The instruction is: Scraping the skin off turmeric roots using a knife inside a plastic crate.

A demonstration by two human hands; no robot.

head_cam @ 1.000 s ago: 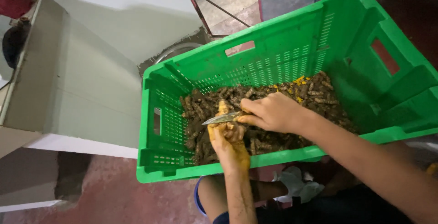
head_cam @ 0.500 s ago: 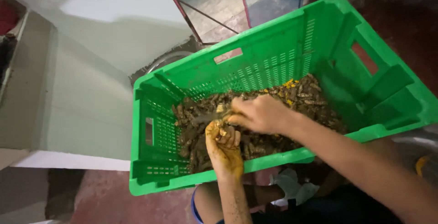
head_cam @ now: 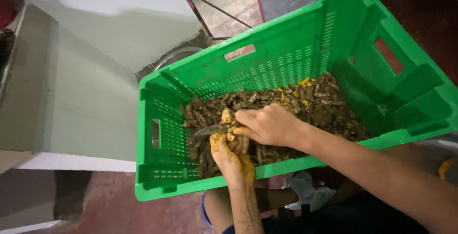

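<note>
The single head camera looks steeply down from close above onto the green crate [head_cam: 305,62] and the floor [head_cam: 95,205].

Both forearms are bare, with no sleeves, no watch and no rings to see. The left hand [head_cam: 232,156] carries yellow-orange stains on the palm side and dark crumbs of soil along the wrist. The right hand [head_cam: 270,125] looks cleaner. Below, a dark garment with a blue edge [head_cam: 204,211] shows.
</note>
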